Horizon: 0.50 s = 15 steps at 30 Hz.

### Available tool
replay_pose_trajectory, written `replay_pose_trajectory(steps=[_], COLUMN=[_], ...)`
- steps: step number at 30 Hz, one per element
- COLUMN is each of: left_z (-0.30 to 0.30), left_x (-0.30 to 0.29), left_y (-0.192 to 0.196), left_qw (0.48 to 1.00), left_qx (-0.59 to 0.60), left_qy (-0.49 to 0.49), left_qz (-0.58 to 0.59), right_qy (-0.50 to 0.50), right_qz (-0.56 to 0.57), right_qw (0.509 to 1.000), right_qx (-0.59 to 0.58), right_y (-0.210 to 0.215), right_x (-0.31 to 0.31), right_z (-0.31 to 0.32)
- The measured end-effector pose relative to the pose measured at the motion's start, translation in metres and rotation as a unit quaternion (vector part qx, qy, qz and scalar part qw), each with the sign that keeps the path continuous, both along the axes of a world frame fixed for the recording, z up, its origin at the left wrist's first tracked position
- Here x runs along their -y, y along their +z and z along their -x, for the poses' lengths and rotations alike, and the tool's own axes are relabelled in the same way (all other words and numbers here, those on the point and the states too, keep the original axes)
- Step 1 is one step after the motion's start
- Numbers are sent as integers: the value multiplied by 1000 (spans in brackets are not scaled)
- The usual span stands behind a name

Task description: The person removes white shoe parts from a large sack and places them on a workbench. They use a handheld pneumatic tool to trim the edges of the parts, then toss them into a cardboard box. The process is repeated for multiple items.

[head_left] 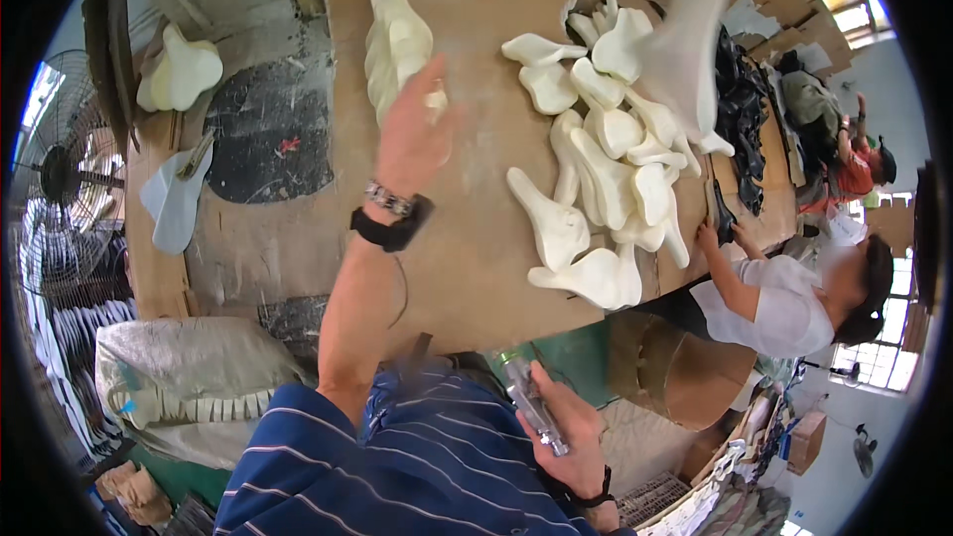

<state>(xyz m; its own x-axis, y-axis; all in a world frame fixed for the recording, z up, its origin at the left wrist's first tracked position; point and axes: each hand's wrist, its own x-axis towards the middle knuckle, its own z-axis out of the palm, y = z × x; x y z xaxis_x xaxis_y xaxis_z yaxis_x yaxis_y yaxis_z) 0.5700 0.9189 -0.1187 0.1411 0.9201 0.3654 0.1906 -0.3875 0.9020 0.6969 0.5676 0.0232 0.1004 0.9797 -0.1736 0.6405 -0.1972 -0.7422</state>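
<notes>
My left hand [409,134], blurred by motion, reaches over the brown cardboard tabletop [476,218]. Its fingers overlap the near end of a row of cream, saddle-shaped moulded pieces [397,35] nested together; whether they grip one is not clear. Low in front of my body, my right hand [571,427] is closed round a silver, partly see-through cylindrical tool [533,402] with a greenish end. Right of the middle lies a loose heap of similar cream pieces [606,169], beside a tall translucent bag or sheet [685,40].
Black pieces [740,119] lie farther right, where a person in white [774,308] works at the table's edge. On the left are a dark oval patch [273,134], another cream piece [182,69], a grey flat piece [177,199] and a fan [65,174]. A cardboard box [675,367] stands lower right.
</notes>
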Motion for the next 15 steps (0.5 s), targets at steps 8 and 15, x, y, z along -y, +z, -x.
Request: replay_pose_trajectory(steps=[8, 15], left_z=[74, -1], left_x=[-36, 2], left_y=[-156, -15], left_qw=[943, 978], left_qx=[-273, -130], left_qy=[115, -42], left_qz=[152, 156], right_qy=[-71, -97], right_qz=[-81, -30], right_qw=[994, 994], right_qx=[-2, -46], right_y=[17, -10], right_x=[1, 0], right_z=[-5, -7])
